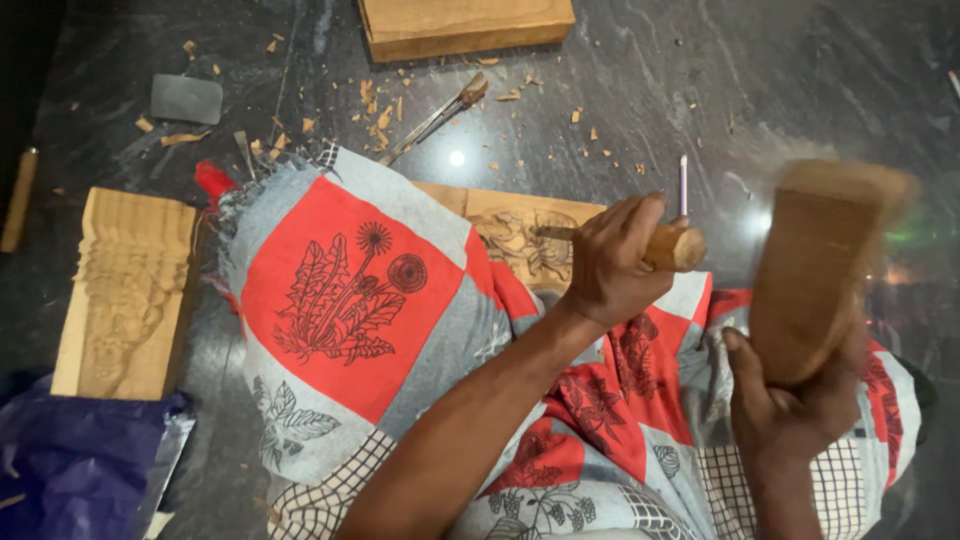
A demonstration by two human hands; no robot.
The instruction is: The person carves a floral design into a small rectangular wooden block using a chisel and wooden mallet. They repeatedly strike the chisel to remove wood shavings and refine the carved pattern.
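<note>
On the far left of the dark stone floor (pixel 700 90) lies a pale carved wooden block (pixel 125 290) with a blue plastic sheet (pixel 80 460) below it. Next comes the person's knee under a red and grey cloth with flower prints (pixel 370 300). Past the knee, a flat wooden panel with a carved pattern (pixel 525 235) lies on the floor, partly hidden by the cloth. It looks hard and stiff, and the thin carved bits could chip. The left hand (pixel 610 265) is closed tight around a chisel with a round wooden handle (pixel 660 245), and its thin metal end points down at the panel. The handle looks smooth, so a firm hold near the middle seems best. Further right, the right hand (pixel 790 400) grips the narrow bottom end of a big brown wooden mallet (pixel 815 270), which is lifted up and blurry. It looks thick and heavy, so holding it low gives a good swing. Small wood chips (pixel 385 115) are scattered at the top of the floor.
</note>
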